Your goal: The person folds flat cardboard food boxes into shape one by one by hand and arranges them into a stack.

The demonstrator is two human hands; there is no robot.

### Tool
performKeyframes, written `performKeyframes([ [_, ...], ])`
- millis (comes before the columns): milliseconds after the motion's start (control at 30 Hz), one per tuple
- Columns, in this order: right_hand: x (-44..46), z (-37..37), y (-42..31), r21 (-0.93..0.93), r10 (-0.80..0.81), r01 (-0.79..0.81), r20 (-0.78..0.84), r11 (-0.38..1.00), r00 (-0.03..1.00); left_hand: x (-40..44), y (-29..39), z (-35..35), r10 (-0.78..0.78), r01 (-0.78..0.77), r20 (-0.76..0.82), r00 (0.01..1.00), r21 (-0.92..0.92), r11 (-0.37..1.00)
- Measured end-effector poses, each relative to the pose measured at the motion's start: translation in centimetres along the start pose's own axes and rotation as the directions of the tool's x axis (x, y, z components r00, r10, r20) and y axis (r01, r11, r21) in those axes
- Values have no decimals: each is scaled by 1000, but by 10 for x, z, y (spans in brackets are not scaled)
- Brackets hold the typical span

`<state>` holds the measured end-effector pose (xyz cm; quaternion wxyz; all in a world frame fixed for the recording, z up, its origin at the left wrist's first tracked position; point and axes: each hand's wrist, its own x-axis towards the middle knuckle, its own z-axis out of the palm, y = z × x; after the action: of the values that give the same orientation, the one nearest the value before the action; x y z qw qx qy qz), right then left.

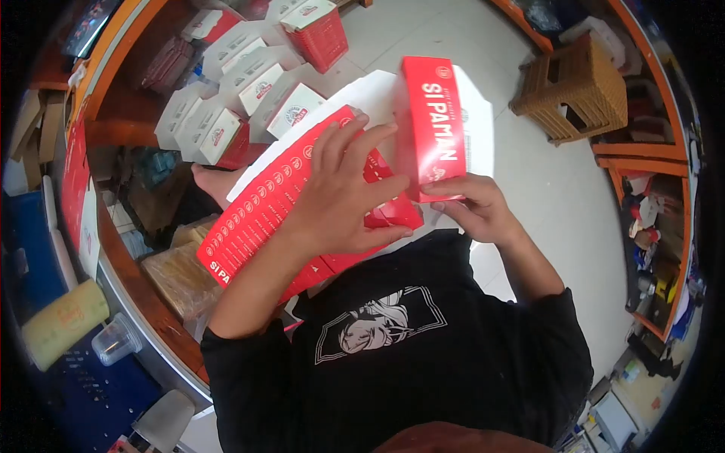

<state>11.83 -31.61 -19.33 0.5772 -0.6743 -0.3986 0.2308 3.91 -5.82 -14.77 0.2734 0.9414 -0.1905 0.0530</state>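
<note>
My right hand pinches the lower end of a red and white food box printed "SI PAMAN", thumb and fingers on its near edge. The box is folded up into shape, with a white flap on its right side. My left hand is spread over a fanned stack of flat red cartons on my lap, thumb and fingers apart. Its fingertips lie close to the box's left side; I cannot tell whether they touch it. Part of the stack is hidden under my left hand and forearm.
Several folded boxes with white lids raised stand ahead on the left. A nested pile of red boxes is behind them. A brown woven stool stands far right. An orange-edged shelf and a plastic cup are at left.
</note>
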Motion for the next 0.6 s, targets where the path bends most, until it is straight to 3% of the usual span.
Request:
performKeyframes([
  [133, -8, -3, 9, 166, 29, -43, 90, 985, 996, -1, -3, 5, -12, 11, -60, 998, -8, 1000],
  [200, -17, -3, 20, 302, 128, -173, 164, 937, 978, 0, -4, 5, -14, 12, -52, 999, -31, 999],
  [233, -21, -3, 23, 363, 171, -237, 204, 901, 964, 1, -6, 6, -19, 15, -86, 996, -39, 999],
  [333, -17, -13, 32, 298, 38, -123, 275, 947, 961, 13, -18, 4, -78, 67, -235, 969, -56, 996],
  [400, -8, -13, 19, 514, 176, -232, 156, 826, 972, 27, -38, -10, -181, 165, -390, 903, -75, 983],
  [433, -3, -12, 14, 615, 251, -266, 112, 742, 961, 31, -52, -15, -255, 212, -253, 933, -187, 959],
  [500, 6, -11, 21, 432, 166, -235, 191, 871, 968, 35, -76, -23, -348, 339, 44, 936, -377, 862],
  [533, 9, -10, 24, 334, 130, -204, 231, 920, 964, 35, -79, -23, -322, 332, 93, 942, -398, 855],
  [600, 15, -4, 23, 343, 84, -169, 248, 924, 965, 35, -84, -18, -261, 324, 198, 945, -442, 836],
])
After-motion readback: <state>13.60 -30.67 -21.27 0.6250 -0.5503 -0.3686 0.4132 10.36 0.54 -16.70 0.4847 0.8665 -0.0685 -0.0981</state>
